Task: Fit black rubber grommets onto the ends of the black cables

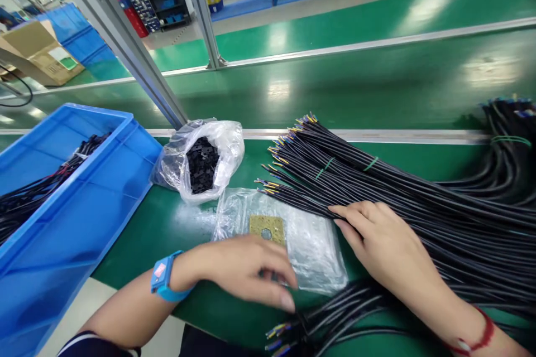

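My right hand (383, 242) is at the near edge of a wide spread of black cables (402, 195). Its thumb and fingertips close round cable near the stripped ends, which show yellow, blue and other coloured wires. My left hand (247, 268), a blue wrist strap (164, 276) on its wrist, hovers empty over the near side of a clear plastic bag (312, 245), thumb and fingers apart. A yellowish square sponge (268, 228) with a round hole lies on that bag, partly covered by my left hand. Another cable bundle (335, 312) lies nearest me.
An open plastic bag of small black parts (202, 164) stands behind the flat bag. To the left, a blue bin (121, 189) holds more cables. A metal upright (125, 39) rises behind it. Green-banded cables (508, 145) curve at the far right.
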Tool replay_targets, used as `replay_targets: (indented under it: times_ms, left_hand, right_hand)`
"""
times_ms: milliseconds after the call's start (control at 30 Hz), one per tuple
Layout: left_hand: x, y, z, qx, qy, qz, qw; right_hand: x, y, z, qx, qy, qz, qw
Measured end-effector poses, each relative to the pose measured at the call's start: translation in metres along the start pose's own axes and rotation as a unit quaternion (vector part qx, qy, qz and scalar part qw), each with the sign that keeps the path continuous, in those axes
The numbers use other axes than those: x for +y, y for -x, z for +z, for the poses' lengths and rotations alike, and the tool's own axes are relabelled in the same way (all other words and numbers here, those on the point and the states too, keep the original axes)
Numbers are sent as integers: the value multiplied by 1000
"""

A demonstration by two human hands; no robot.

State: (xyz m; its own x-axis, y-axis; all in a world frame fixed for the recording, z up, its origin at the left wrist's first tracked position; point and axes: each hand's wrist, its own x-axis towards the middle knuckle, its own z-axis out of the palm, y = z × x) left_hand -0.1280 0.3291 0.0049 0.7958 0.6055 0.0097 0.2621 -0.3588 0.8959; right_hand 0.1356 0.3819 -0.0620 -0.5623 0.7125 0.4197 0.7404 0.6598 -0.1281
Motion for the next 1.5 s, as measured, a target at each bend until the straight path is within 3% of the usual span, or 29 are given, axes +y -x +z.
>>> replay_targets:
  times_ms: [67,133,200,300,400,467,633,767,867,933,1000,1100,1200,1367,1500]
  left_hand:
    - [-7,10,-26,149,-118,-75,979]
    - [-20,24,-52,307,-255,-160,903]
    - [-36,39,-72,396,-352,-231,816]
    - [-54,50,-83,409,-425,-320,741]
    - [-61,45,-79,403,-456,-354,710]
    - [-63,41,-77,403,-465,-362,700]
    - [-61,46,-81,425,-455,-339,705]
    - [-49,48,-80,518,-381,-190,742]
    - [-37,36,-67,532,-211,-146,807]
    - [-31,23,-52,491,-42,-142,859]
    - [-29,12,-37,429,110,-132,887]
    - [-29,1,-20,362,251,-129,888]
    - [-32,-2,-15,346,301,-150,876]
    - [-30,-1,-16,389,262,-174,866]
    - [-24,-1,-14,355,319,-180,860]
  right_hand:
    - [0,-1,1,3,1,-9,1000]
    - [0,-2,1,15,3,-13,1000]
    - [0,-2,0,32,-6,-4,999]
    - [-3,-3,-5,62,-27,27,997]
    - [-11,-3,-9,86,-60,37,994]
    - [-22,-2,-11,70,-93,4,993]
    - [-53,-4,-12,-21,-145,-100,984]
    - [-62,-12,-21,-75,-147,-112,980]
    - [-62,-15,-30,-94,-98,-106,985]
    - [-63,-17,-33,-103,-37,-119,987]
    - [-67,-18,-32,-123,20,-138,983]
    - [-75,-22,-28,-165,67,-150,973]
    - [-77,-26,-24,-178,55,-133,974]
    - [-70,-27,-27,-99,-119,-38,987]
    - [-70,-24,-34,-44,-223,27,974]
